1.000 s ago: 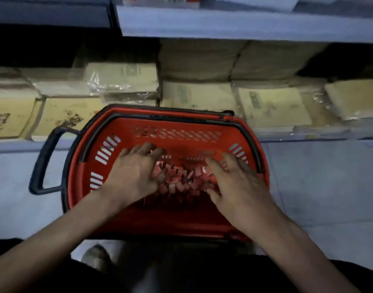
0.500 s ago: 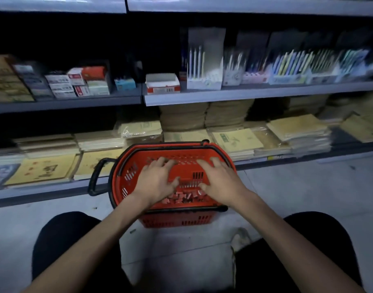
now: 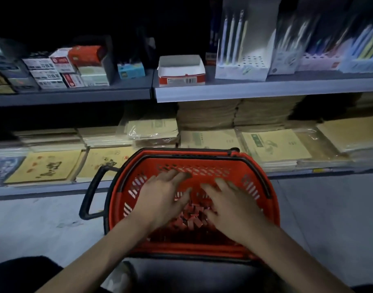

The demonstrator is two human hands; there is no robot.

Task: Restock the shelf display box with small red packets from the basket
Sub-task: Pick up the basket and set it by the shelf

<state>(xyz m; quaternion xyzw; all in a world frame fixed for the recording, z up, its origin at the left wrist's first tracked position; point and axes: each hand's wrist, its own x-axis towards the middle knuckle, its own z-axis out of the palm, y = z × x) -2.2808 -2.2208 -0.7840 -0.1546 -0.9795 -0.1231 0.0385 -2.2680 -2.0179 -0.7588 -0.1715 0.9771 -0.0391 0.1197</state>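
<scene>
Far left, upper shelf (image 3: pixel 71 96): small stacked cartons (image 3: pixel 52 69), not part of the job; below them, flat notebooks (image 3: pixel 45 166) lie face up on the lower shelf. The basket (image 3: pixel 202 154) stands on the floor hard against that lower shelf, its black handle (image 3: pixel 90 193) folded out to the left, presumably so that nothing bars the opening. The left hand (image 3: pixel 162 197) is inside the basket, palm down, fingers spread and fairly straight over the left of the heap; no packet is seen pinched in it, though the frame is blurred. The packets (image 3: pixel 194 214) lie loose and jumbled on the basket floor, between and beneath the two hands. The box (image 3: pixel 181 69) sits at the front edge of the upper shelf, above and beyond the basket, top open toward the person; its visible inner walls are white and no packets show in it from here. The right hand (image 3: pixel 234 204) mirrors the left, flat and splayed over the right of the heap, gripping nothing that can be made out. Judgement: the hands flank the heap so as to rake it together for a two-handed scoop; the lift to the box is not yet begun. Far right, pen displays (image 3: pixel 242 58) stand just beside the box, so a loaded hand may brush them.
</scene>
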